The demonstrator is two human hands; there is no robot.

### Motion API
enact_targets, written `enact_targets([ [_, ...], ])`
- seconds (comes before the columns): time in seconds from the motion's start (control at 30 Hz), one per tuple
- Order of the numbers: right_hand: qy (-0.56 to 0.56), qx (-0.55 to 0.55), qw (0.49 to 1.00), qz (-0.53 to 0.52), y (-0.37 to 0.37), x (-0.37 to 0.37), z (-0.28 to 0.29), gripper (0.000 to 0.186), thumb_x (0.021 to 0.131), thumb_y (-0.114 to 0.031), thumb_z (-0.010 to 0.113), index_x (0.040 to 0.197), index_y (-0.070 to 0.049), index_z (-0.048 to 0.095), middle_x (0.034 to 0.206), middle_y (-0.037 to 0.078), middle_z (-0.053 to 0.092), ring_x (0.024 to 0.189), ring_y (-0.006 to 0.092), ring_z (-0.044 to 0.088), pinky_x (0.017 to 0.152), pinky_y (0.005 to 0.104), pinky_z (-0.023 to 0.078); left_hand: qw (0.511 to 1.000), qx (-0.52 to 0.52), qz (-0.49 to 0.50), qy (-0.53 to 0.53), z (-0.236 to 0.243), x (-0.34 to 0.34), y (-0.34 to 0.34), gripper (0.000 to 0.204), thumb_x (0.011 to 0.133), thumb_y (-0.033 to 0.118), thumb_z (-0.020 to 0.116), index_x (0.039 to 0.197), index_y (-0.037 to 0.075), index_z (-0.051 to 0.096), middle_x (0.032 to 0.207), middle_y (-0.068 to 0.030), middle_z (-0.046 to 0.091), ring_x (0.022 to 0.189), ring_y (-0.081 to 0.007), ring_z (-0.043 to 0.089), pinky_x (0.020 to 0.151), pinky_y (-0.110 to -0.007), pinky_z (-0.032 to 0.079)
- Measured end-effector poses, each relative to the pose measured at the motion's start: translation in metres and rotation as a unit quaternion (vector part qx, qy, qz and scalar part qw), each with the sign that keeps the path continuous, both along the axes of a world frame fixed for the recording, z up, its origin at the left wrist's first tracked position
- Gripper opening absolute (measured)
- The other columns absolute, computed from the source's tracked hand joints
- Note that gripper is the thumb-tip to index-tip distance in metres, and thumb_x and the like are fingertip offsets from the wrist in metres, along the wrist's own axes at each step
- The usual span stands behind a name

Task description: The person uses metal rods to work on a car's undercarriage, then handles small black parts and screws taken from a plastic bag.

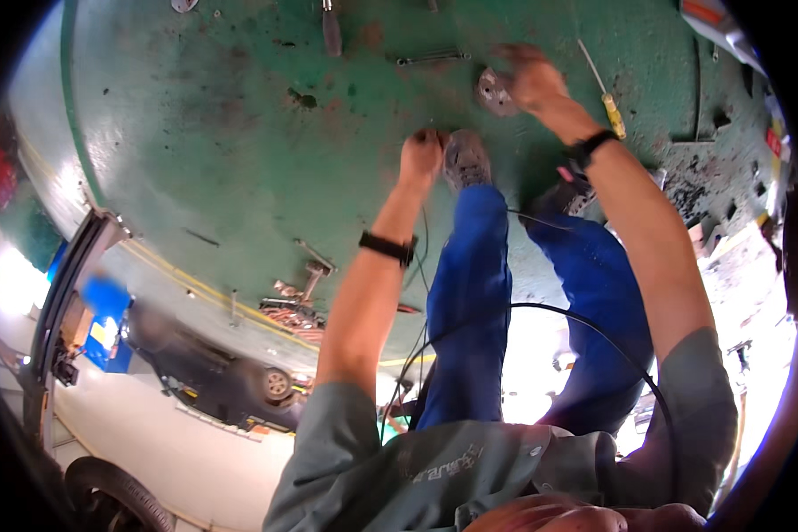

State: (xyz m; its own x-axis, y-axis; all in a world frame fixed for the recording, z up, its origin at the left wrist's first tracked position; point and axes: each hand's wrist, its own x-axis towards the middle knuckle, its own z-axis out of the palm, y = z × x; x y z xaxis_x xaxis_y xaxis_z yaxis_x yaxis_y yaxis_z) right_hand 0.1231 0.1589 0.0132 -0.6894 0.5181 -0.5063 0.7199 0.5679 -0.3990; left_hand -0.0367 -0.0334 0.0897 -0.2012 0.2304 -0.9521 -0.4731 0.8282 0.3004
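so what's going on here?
One person is working bare-handed over a green floor. The right hand, blurred, is at the edge of a roundish metal plate; whether it grips it isn't clear. The left hand is beside the left shoe, fingers curled, contents unclear. A wrench and a yellow-handled screwdriver lie nearby.

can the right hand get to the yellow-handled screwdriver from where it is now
Probably yes: the yellow-handled screwdriver lies to the right of the right hand, with only green floor visible between them. The hand is blurred, so whether it already holds something is unclear.
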Motion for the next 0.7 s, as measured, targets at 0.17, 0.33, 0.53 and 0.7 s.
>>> enact_targets([
  [0.17, -0.09, 0.048, 0.98, 0.171, -0.023, -0.131, -0.038, 0.04, 0.089, -0.01, 0.05, 0.129, -0.009, 0.052, 0.122, 0.015, 0.059, 0.114, 0.0326, 0.058, 0.097, 0.0482, 0.048, 0.993, -0.007, 0.115, -0.011, 0.022, -0.011, -0.055, 0.027, 0.092, 0.004, 0.036, 0.095, -0.002, 0.062, 0.068, -0.0033, 0.053, 0.053, -0.0117, 0.045, 0.048, -0.027, 0.036],
  [0.33, -0.053, 0.07, 0.989, 0.116, -0.016, -0.133, -0.067, 0.047, 0.087, -0.035, 0.061, 0.125, -0.009, 0.053, 0.12, 0.017, 0.06, 0.107, 0.0402, 0.061, 0.091, 0.0482, 0.052, 0.977, -0.001, 0.215, -0.007, 0.048, -0.018, -0.101, 0.026, 0.085, 0.0, 0.037, 0.096, -0.002, 0.06, 0.067, -0.0025, 0.052, 0.053, -0.0103, 0.045, 0.047, -0.025, 0.035],
  [0.53, -0.096, 0.052, 0.982, -0.156, 0.051, -0.196, -0.068, 0.065, 0.082, -0.061, 0.058, 0.117, -0.006, 0.064, 0.111, 0.022, 0.067, 0.104, 0.0437, 0.063, 0.092, 0.0493, 0.049, 0.939, -0.02, 0.344, -0.018, 0.064, -0.008, -0.15, 0.021, 0.076, 0.001, 0.047, 0.093, 0.0, 0.061, 0.068, -0.0009, 0.051, 0.056, -0.0096, 0.044, 0.051, -0.024, 0.036],
  [0.7, -0.07, 0.045, 0.993, -0.079, 0.061, -0.198, -0.062, 0.057, 0.09, -0.057, 0.051, 0.104, -0.004, 0.067, 0.105, 0.022, 0.068, 0.1, 0.0408, 0.064, 0.086, 0.0488, 0.05, 0.922, 0.019, 0.387, -0.006, 0.092, -0.001, -0.173, 0.023, 0.076, 0.002, 0.047, 0.094, 0.0, 0.06, 0.069, -0.0012, 0.052, 0.057, -0.0102, 0.045, 0.053, -0.023, 0.037],
])
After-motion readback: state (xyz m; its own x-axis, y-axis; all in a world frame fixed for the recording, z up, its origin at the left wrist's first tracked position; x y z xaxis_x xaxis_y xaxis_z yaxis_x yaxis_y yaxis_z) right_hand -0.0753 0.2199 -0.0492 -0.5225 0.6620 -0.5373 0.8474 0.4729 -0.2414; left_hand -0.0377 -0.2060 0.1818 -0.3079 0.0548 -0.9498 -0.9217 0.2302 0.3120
